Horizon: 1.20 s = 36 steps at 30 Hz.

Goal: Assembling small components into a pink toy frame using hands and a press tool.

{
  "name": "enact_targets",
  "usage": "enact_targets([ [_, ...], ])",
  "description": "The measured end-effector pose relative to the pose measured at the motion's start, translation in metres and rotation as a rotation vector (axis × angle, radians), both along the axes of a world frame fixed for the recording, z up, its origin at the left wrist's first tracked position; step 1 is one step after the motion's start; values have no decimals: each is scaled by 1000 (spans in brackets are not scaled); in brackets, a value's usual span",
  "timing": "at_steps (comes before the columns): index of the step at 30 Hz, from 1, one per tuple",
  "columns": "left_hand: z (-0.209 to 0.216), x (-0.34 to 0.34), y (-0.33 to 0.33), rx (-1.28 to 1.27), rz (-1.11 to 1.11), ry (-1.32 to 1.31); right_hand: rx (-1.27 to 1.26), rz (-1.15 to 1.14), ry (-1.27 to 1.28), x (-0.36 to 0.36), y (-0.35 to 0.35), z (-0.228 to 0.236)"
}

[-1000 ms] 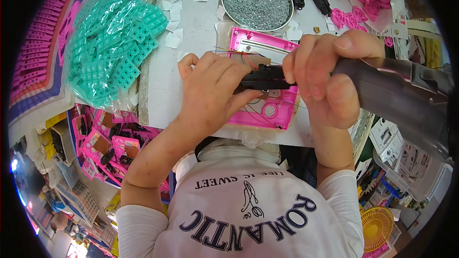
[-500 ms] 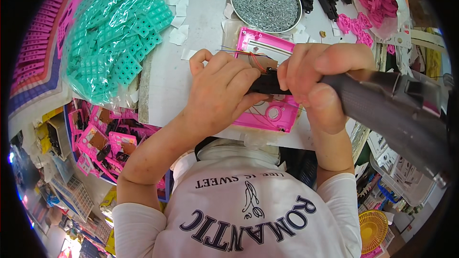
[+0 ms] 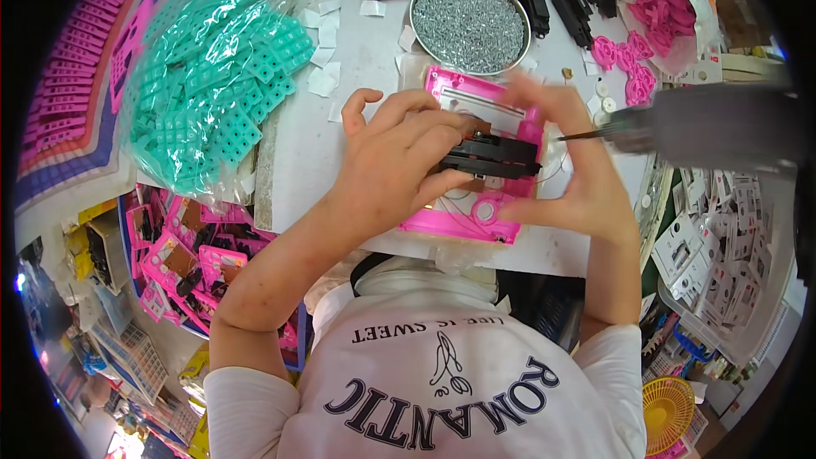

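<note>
A pink plastic casing (image 3: 455,225) lies on the white work surface, with thin wires and a brown board inside. Across its middle sits a black plastic part (image 3: 497,157) with long ridges. My left hand (image 3: 382,157) grips the left end of this part, its fingers over the top and its thumb on the near side. My right hand (image 3: 599,191) is at the casing's right edge, thumb and fingers spread wide, holding nothing; its fingertips are blurred. A dark power screwdriver (image 3: 722,127) is just right of that hand, out of its grasp, its thin bit pointing left toward the casing.
Beyond the casing stands a round metal bowl (image 3: 412,24) of small screws (image 3: 467,25). A clear bag of turquoise keypads (image 3: 221,93) lies left. Black plastic parts (image 3: 561,0) and pink pieces (image 3: 629,64) lie at the back right. A bin of white parts (image 3: 714,263) is lower right.
My right hand has let go of the screwdriver and opened. The screwdriver has swung up and right, off the black part, which is now more exposed. My left hand keeps its grip.
</note>
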State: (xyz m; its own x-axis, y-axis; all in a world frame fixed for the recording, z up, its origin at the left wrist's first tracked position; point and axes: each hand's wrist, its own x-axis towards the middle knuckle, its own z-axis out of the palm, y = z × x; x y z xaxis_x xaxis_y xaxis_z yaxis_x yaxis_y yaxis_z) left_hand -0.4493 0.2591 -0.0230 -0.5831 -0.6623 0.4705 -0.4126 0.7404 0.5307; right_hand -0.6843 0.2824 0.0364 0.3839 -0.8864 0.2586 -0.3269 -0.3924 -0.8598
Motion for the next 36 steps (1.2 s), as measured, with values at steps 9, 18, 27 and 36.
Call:
enact_targets([
  [9,-31,-9,7,347,133,370,151,-244,137,-11,-6,-10],
  [18,-4,-9,6,63,144,-89,-71,-321,732,-12,-23,8],
  [27,6,-15,10,-25,216,-181,-386,-281,593,-10,-4,-39],
  [36,13,-16,-96,116,182,-121,-573,-223,420,-16,-1,43],
])
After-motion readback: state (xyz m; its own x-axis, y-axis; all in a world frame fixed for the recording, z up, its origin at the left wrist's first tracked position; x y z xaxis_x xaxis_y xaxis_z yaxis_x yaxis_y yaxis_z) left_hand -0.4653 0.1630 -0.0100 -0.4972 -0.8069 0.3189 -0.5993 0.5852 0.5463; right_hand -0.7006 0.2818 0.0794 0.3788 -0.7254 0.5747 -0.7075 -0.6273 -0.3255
